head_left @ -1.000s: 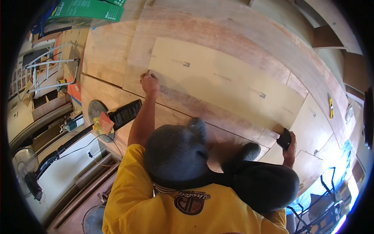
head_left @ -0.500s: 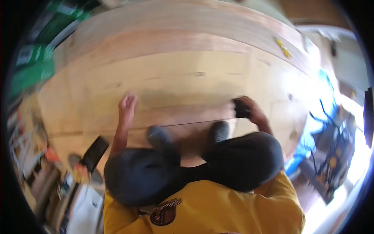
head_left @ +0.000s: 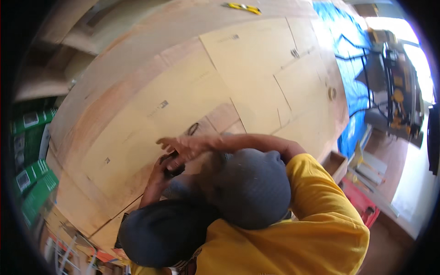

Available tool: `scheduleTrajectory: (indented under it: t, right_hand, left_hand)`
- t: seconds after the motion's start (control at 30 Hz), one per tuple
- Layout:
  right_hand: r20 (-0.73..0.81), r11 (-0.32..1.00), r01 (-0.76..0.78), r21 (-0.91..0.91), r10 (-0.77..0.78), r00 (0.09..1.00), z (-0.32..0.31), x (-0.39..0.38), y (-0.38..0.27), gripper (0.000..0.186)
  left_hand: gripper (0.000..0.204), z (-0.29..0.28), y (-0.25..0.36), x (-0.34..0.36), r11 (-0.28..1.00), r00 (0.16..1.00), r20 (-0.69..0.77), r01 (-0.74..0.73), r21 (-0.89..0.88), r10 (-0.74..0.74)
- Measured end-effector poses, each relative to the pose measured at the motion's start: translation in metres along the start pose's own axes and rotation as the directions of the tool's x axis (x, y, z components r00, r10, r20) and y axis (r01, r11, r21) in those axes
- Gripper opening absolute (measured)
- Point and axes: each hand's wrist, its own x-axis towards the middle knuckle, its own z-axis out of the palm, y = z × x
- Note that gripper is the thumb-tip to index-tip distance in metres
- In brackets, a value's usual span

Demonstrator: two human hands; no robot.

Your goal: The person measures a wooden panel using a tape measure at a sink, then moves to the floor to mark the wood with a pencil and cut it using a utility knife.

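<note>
Both bare hands are brought together low in front of the raised knees (head_left: 250, 188), over the near edge of a long cream sheet (head_left: 137, 121). A small dark object (head_left: 176, 169) is held between them (its kind cannot be told, being mostly covered). It is gripped by the left hand (head_left: 160, 173), whose fingers are curled narrowly against it. The right hand (head_left: 185, 149) is laid just above, reached across from the right; its visible fingers are stretched out to the left and parted, and whether the object is also pinched by its hidden fingers cannot be told.

The long sheet is laid flat on plywood (head_left: 75, 192), faint printed marks on its face. A dark loop (head_left: 193, 129) is seen near its near edge, just beyond the right wrist. A wider cream panel (head_left: 250, 73) is placed to its right. A yellow cutter (head_left: 243, 8) is left at the far side, well apart from the hands. On the right, a blue tarp (head_left: 350, 137) is spread; on the left, green packages (head_left: 39, 183) are stacked.
</note>
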Motion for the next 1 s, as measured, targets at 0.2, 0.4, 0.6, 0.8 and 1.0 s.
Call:
scheduleTrajectory:
  t: [0.2, 0.4, 0.6, 0.8, 1.0]
  right_hand:
    - [-0.538, 0.970, -0.048, -0.237, -0.089, 0.838, -0.102, -0.118, 0.013, 0.031]
    - [-0.894, 0.651, -0.747, 0.138, 0.406, 0.189, -0.109, -0.376, 0.093, 0.026]
    - [-0.719, 0.470, -0.720, 0.510, 0.693, -0.058, 0.067, -0.448, 0.173, 0.038]
    - [-0.595, 0.539, -0.455, 0.709, 0.803, 0.025, 0.113, -0.354, 0.166, 0.063]
    - [-0.353, 0.300, -0.229, 0.926, 0.902, -0.248, 0.045, -0.278, 0.113, 0.073]
  left_hand:
    - [0.037, -0.047, 0.053, -0.053, 0.933, 0.943, -0.238, -0.147, 0.329, 0.233]
    - [0.036, -0.079, 0.115, -0.143, 0.887, 0.837, -0.455, -0.075, 0.455, 0.304]
    - [0.037, -0.074, 0.124, -0.157, 0.950, 0.777, -0.603, 0.021, 0.312, 0.180]
    - [0.034, -0.061, 0.146, -0.101, 0.780, 0.845, -0.505, 0.193, 0.595, 0.177]
    - [0.028, -0.032, 0.198, -0.020, 0.583, 0.969, -0.219, 0.112, 0.805, 0.116]
